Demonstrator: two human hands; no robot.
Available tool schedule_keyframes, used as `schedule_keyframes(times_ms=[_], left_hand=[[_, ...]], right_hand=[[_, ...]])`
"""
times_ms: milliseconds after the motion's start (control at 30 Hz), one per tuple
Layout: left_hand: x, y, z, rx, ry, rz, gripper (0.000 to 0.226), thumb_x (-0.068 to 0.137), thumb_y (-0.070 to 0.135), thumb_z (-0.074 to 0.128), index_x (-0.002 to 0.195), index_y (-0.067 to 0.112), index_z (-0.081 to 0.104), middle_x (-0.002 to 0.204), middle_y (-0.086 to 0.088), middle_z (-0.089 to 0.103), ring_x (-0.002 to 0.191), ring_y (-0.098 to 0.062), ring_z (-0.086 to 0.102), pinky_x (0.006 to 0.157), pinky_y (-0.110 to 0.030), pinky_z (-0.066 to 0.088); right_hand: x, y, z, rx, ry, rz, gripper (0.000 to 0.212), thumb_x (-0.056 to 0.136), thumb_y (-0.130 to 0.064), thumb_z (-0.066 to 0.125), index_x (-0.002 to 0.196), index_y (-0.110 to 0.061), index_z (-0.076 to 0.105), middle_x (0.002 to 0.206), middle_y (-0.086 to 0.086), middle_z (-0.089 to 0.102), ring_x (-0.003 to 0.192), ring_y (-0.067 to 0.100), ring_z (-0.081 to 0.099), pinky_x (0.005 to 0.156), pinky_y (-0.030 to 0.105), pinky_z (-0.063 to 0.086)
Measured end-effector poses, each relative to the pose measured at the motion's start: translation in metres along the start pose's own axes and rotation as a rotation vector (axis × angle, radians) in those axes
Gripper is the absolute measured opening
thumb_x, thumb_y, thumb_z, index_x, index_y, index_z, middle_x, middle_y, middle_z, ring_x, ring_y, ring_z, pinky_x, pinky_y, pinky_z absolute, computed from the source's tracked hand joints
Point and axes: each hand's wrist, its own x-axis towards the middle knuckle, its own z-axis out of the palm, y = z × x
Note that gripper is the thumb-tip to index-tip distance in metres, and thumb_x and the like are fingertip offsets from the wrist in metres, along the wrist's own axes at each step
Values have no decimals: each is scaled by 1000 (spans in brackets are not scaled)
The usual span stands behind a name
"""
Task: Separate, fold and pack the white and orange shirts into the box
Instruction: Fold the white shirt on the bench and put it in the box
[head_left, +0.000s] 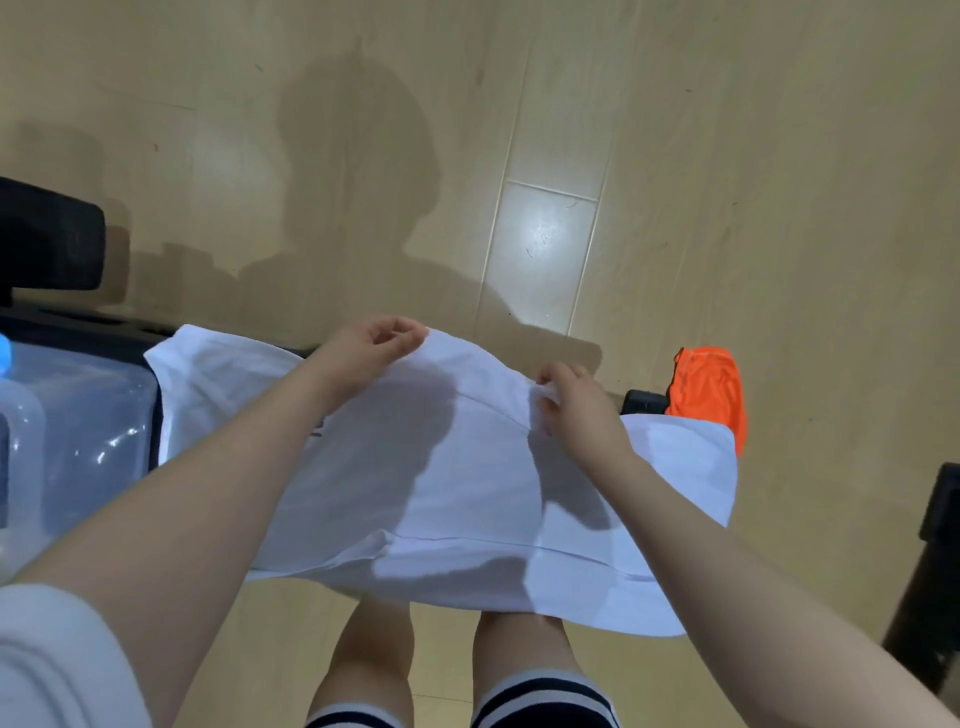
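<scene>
**White shirt held up, orange one off to the side**

So the person is standing over a wooden floor (727, 156), looking straight down, both arms stretched out in front. The white shirt (467, 493) hangs between the hands, spread wide and draping down in front of the legs, its lower hem sagging above the knees.

The left hand (374, 348) has the far top edge of the shirt, fingers (410, 332) curled and pinching the fabric between thumb and fingertips. The right hand (582, 410) sits a bit closer in and to the right, fingers bent down and pinching a fold of the same shirt near a seam. There's a ring on one of those fingers, it seems. Both hands clearly have cloth in them.

The orange shirt (709, 395) is bunched up on the right, partly tucked behind the white shirt's edge, resting next to a small black thing (641, 401) I can't make out.

The box (78, 415) is on the left, clear plastic, and a corner of the white shirt lies over its right rim. Behind it there's a dark block (49, 239), probably furniture. Another dark piece (935, 561) pokes in at the right edge.
</scene>
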Motion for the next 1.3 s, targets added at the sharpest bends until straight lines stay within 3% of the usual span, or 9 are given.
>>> schedule_keyframes(times_ms=[67,200,333,433,633,967,1033,1133,1300], left_hand=[[6,-5,2,-62,74,-5,12,90,25,57,86,34,62,80,6,54,68,-3,48,67,-16,37],[15,-6,5,-212,139,11,22,89,7,57,104,23,61,79,7,56,67,3,53,71,-8,43],[17,-3,3,-119,132,4,22,91,7,54,89,27,63,85,7,60,76,-6,54,75,-16,42],[15,-1,-1,136,80,3,30,95,10,40,94,32,61,88,0,57,75,-14,47,64,-22,37],[-3,30,2,300,80,102,36,82,2,31,74,21,61,68,-2,53,60,-19,41,54,-25,32],[-80,10,-9,726,67,434,10,86,16,59,90,7,64,82,4,51,81,-17,47,66,-19,35],[-96,-18,-5,868,4,430,15,88,21,58,97,11,64,98,-4,56,89,-24,54,81,-31,41],[-108,-62,7,1066,-45,294,21,90,21,51,105,12,64,112,-9,53,100,-30,55,81,-35,43],[-117,-94,37,1205,68,311,42,73,30,36,84,2,66,84,-19,55,71,-35,58,57,-36,47]], right_hand=[[10,-1,3,-41,-26,85,32,88,-8,43,119,-6,52,112,13,57,102,33,54,77,36,43],[31,2,6,-110,-141,169,21,79,-9,47,58,-12,46,60,6,46,69,28,43,46,24,25],[38,2,-5,-127,-42,114,32,79,-9,45,49,-16,36,56,1,34,65,24,35,47,23,18],[30,8,-16,-329,29,-124,26,90,-18,43,78,-12,65,79,5,53,84,29,50,60,27,29],[27,11,-37,-196,161,-255,17,89,-14,44,88,-4,58,77,18,63,76,39,57,69,41,45],[-72,-5,-17,-459,224,-427,20,92,-19,52,93,-1,59,84,18,63,71,38,58,62,31,26],[-95,0,8,-591,183,-404,10,78,-8,67,80,-5,58,69,13,59,57,33,57,57,29,24],[-112,13,52,-593,31,-268,23,83,-1,51,105,-7,55,98,13,58,89,33,57,64,32,28],[-116,47,73,-261,224,-81,32,87,-7,47,118,-3,54,122,19,52,104,39,51,80,40,43]])
